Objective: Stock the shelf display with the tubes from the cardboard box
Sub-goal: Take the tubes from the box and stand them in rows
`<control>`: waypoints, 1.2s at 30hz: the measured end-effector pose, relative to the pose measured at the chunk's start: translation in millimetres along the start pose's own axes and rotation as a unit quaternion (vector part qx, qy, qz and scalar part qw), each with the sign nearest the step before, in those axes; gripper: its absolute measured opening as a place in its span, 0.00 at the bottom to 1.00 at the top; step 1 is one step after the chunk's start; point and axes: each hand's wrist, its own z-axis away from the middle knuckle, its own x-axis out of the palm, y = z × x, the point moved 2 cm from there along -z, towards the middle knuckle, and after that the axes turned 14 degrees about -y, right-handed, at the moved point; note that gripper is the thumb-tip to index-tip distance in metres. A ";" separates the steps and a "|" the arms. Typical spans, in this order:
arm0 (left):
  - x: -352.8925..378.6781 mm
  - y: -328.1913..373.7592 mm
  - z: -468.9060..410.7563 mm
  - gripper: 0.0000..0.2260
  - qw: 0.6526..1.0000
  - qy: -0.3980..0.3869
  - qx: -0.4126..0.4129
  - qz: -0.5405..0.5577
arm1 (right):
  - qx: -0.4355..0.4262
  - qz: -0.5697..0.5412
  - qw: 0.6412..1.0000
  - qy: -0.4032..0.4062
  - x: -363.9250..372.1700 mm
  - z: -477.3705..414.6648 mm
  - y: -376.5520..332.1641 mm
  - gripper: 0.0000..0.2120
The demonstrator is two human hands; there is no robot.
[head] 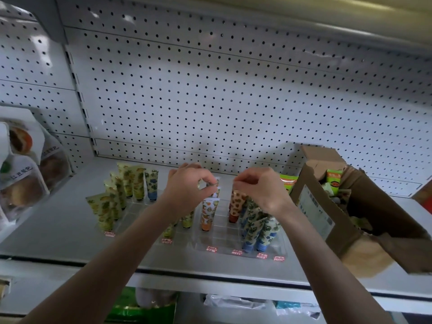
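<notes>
A clear slotted display tray (pixel 217 232) sits on the grey shelf (pixel 58 228) and holds several upright patterned tubes. Yellow-green tubes (pixel 117 197) fill its left side and blue-capped tubes (pixel 256 228) its right. My left hand (pixel 187 185) pinches the top of an orange-capped tube (pixel 209 212) standing in the middle of the tray. My right hand (pixel 259 187) pinches the top of a brown-capped orange tube (pixel 237 205) just right of it. The open cardboard box (pixel 327 211) rests on the shelf at the right, with green packets showing inside.
A white pegboard wall (pixel 222 94) backs the shelf. Bagged pastries (pixel 21 174) hang at the left. Red price tags (pixel 236 251) line the tray's front edge. A lower shelf holds green and plastic-wrapped goods (pixel 145 305).
</notes>
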 end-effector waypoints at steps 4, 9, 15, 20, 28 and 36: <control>6.4 21.7 -7.3 0.07 0.996 0.008 0.044 0.081 | -0.004 -0.024 0.998 0.055 -26.4 9.6 16.1 0.03; 21.9 57.5 -20.5 0.08 0.987 0.000 0.090 0.131 | -0.007 -0.053 0.992 0.113 -63.3 31.1 37.6 0.03; 51.0 103.3 -40.0 0.10 0.973 -0.045 0.127 0.187 | 0.016 -0.065 0.983 0.171 -118.2 62.5 69.1 0.03; 76.4 134.0 -50.2 0.09 0.968 -0.075 0.127 0.205 | 0.078 -0.077 0.978 0.177 -152.6 81.6 106.9 0.02; 109.2 169.5 -66.9 0.08 0.968 -0.072 0.142 0.193 | 0.158 -0.075 0.983 0.056 -178.3 97.2 151.0 0.04; 123.4 177.2 -74.7 0.06 0.971 -0.055 0.120 0.197 | 0.229 0.020 0.969 -0.086 -180.5 79.7 181.2 0.09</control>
